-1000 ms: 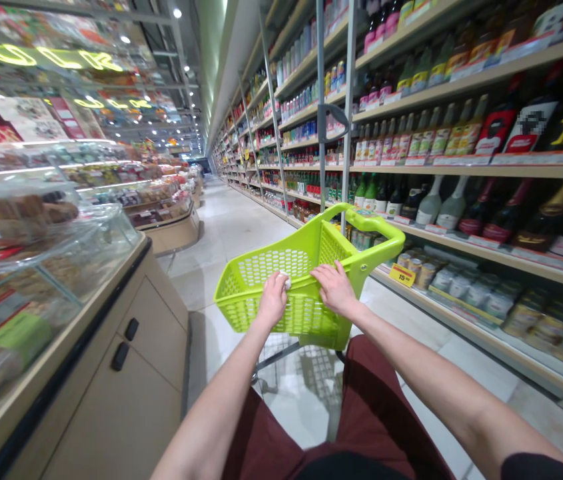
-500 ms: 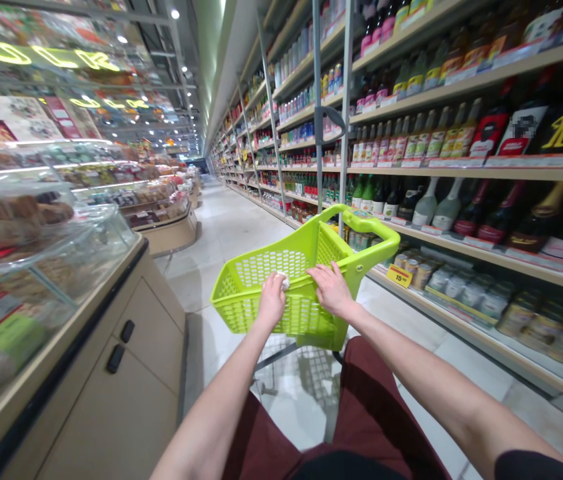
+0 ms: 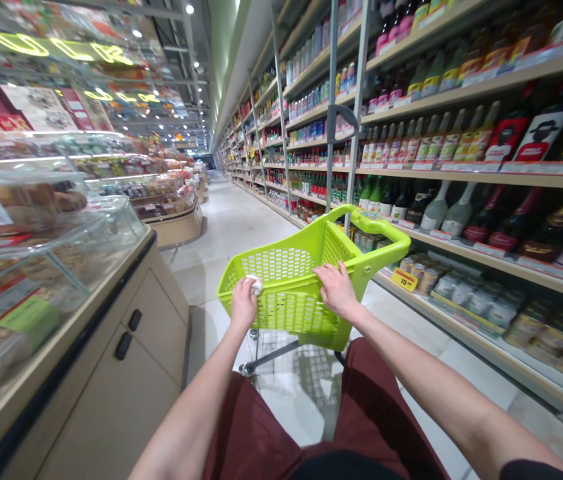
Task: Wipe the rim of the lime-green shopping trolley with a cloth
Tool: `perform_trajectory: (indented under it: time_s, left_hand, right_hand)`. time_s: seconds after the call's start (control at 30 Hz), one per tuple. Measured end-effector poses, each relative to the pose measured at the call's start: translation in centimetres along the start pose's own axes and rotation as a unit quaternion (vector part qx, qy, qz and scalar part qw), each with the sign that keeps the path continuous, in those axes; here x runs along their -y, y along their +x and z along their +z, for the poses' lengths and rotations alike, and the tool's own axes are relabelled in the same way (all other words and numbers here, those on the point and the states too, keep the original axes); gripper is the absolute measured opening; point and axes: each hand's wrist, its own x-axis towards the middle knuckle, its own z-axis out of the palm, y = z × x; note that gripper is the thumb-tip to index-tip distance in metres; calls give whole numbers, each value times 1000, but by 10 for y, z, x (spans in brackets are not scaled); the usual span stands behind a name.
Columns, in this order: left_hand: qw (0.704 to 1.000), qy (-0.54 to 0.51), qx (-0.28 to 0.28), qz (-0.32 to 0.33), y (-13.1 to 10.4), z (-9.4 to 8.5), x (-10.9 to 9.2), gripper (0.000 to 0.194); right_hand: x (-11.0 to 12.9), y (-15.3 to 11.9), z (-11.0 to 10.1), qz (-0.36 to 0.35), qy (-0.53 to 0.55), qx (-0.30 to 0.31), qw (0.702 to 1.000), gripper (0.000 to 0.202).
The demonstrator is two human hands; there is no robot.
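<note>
A lime-green plastic shopping cart (image 3: 281, 303) stands side-on before me, its basket walls full of oval holes. My left hand (image 3: 245, 303) is closed on a crumpled white wipe (image 3: 255, 285), which touches the rim near the basket's front end. Most of the wipe is hidden by the fingers. Toward the handle end, my right hand (image 3: 336, 288) grips the same rim, fingers bent over the edge. The cart's handle (image 3: 386, 235) rises at the right, with no hand on it.
Bottle shelves (image 3: 481, 175) line the right side, with a yellow price tag (image 3: 404, 280) low down. At left runs a wooden counter (image 3: 131, 373) with clear bins of food. A tiled aisle (image 3: 226, 213) stretches ahead between them.
My left hand has slid the wipe left along the rim, toward the cart's front end. My right hand stays at its spot on the rim. The view has shifted slightly.
</note>
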Motion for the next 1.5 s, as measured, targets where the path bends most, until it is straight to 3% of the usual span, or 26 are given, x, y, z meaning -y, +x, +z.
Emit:
perform_trajectory:
  time_s: [0.07, 0.2, 0.3, 0.37, 0.47, 0.57, 0.67, 0.77, 0.93, 1.0, 1.1, 1.2, 1.27, 1.33, 1.4, 1.5]
  left_hand:
    - [999, -28, 9, 11, -6, 8, -23, 34]
    - [982, -184, 41, 12, -26, 19, -64, 36]
    - [953, -285, 37, -93, -38, 16, -67, 33]
    - [905, -363, 34, -218, -42, 10, -61, 33]
    - [780, -518, 26, -350, -48, -2, -53, 32]
    - [657, -647, 25, -387, -58, -18, -45, 26]
    - [604, -684, 45, -407, -70, -36, -28, 28]
    - [603, -659, 16, -450, -77, -52, 2, 26]
    - [665, -481, -81, -566, -82, -62, 53, 24]
    - [690, -438, -86, -570, -88, -59, 64, 24]
    - [710, -417, -73, -562, -99, -52, 72, 25]
    - [719, -403, -59, -563, -107, -46, 75, 24]
    - [723, -392, -58, -566, -109, -44, 76, 24]
    - [717, -394, -63, -572, -108, -42, 74, 24]
    - [694, -429, -55, -576, -104, -40, 66, 25]
    - [637, -560, -2, -530, -94, -34, 44, 21]
  right_hand:
    - [11, 2, 4, 4, 4, 8, 1000, 44]
    - [27, 4, 8, 21, -1, 18, 1000, 35]
    - [39, 3, 11, 48, 32, 1, 998, 33]
    - [55, 0, 21, 46, 104, 8, 993, 36]
    - [90, -9, 50, 11, 239, 58, 969, 48]
    - [126, -19, 89, 29, 308, 66, 949, 58]
    - [145, -18, 118, 17, 327, 64, 943, 52]
    - [151, 8, 128, -77, 290, 61, 952, 50]
    - [149, 75, 141, -252, 151, 55, 954, 34]
    - [147, 79, 156, -323, 122, 89, 934, 28]
    - [144, 56, 183, -375, 102, 140, 911, 22]
    - [140, 22, 196, -357, 102, 183, 910, 15]
    - [139, 8, 193, -328, 130, 206, 913, 15]
    - [142, 4, 182, -255, 184, 198, 928, 22]
    - [148, 9, 167, -147, 251, 157, 944, 32]
    - [157, 20, 147, -15, 345, 100, 933, 45]
